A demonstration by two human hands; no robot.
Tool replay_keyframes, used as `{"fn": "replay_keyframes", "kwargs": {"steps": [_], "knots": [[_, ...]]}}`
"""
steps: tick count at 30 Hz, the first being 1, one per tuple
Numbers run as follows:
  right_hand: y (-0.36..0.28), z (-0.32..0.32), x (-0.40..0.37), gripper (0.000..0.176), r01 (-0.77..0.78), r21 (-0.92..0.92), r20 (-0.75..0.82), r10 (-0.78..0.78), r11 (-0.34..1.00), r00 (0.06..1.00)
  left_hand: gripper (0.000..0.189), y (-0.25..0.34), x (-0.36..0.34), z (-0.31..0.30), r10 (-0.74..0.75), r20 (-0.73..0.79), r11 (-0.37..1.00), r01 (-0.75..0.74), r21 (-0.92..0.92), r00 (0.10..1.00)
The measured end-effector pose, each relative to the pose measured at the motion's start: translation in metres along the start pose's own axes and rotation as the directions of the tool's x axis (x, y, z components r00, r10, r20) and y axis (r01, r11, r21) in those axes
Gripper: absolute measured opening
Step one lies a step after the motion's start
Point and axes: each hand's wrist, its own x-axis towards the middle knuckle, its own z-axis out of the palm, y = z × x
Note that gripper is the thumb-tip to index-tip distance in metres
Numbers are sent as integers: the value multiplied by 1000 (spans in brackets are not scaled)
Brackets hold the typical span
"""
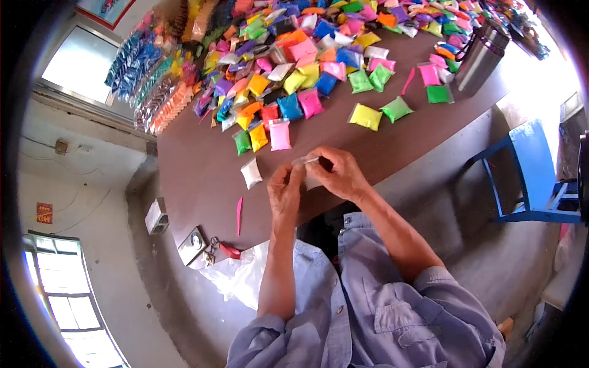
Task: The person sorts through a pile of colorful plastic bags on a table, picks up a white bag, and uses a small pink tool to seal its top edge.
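Both hands meet over the near edge of the brown table. My left hand and my right hand pinch a small whitish plastic packet between them, its lower part mostly hidden by the fingers. Just left of my left hand lies a white packet. Beyond the hands are a pink packet, an orange packet and a green packet. A pink plastic strip-like tool lies on the table to the left.
Several bright packets are heaped across the back. A steel flask stands at the right. At the left corner are a dark-and-silver box-like object and keys, above a clear plastic bag. A blue chair stands right.
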Motion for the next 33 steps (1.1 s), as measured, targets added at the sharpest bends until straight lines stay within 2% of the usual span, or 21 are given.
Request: {"fn": "replay_keyframes", "kwargs": {"steps": [3,7,9,13,15,16,19,20,21,23,24,27,29,31,33], "knots": [[-8,-3,1,27,-62,-6,-5,62,998,998,19,11,-5,7,10,-53,994,-16,-109,999],[10,0,0,24,-26,-60,-32,24,998,999,22,9,-4,6,10,-4,1000,-10,-14,1000],[13,-2,-1,23,1,27,-55,0,1000,999,23,11,-5,3,35,40,999,-37,29,999],[9,2,1,25,53,53,-133,-45,997,990,27,14,-3,0,74,101,978,-92,186,992],[10,4,2,28,-32,47,-97,36,998,995,28,8,5,1,84,111,983,-100,151,990],[9,4,2,31,18,-38,-123,-22,999,992,29,5,7,2,75,111,988,-89,125,991],[14,5,3,31,4,-171,-113,-23,985,993,33,0,7,3,98,107,989,-109,103,989],[15,5,2,31,-2,-183,-114,-19,983,993,29,3,6,3,179,100,953,-198,227,979],[17,5,2,30,-2,-134,-113,-13,991,993,29,6,3,4,176,103,957,-194,215,979],[16,4,2,30,-7,-33,-109,3,999,994,27,20,-4,6,75,119,977,-96,188,990],[16,3,2,30,-16,-42,-108,11,999,994,27,7,1,0,52,165,973,-87,212,985],[11,1,1,29,-29,-37,-104,25,999,994,28,18,-7,0,57,166,979,-88,185,984],[8,2,2,28,-80,52,-59,84,995,995,28,19,-2,-2,59,161,975,-92,204,985],[6,3,-1,28,-95,4,-68,95,995,993,28,6,-2,-5,39,151,971,-73,226,988],[-5,3,-1,29,-45,-48,-36,44,998,998,27,-6,0,-6,30,73,990,-40,134,997]]}}
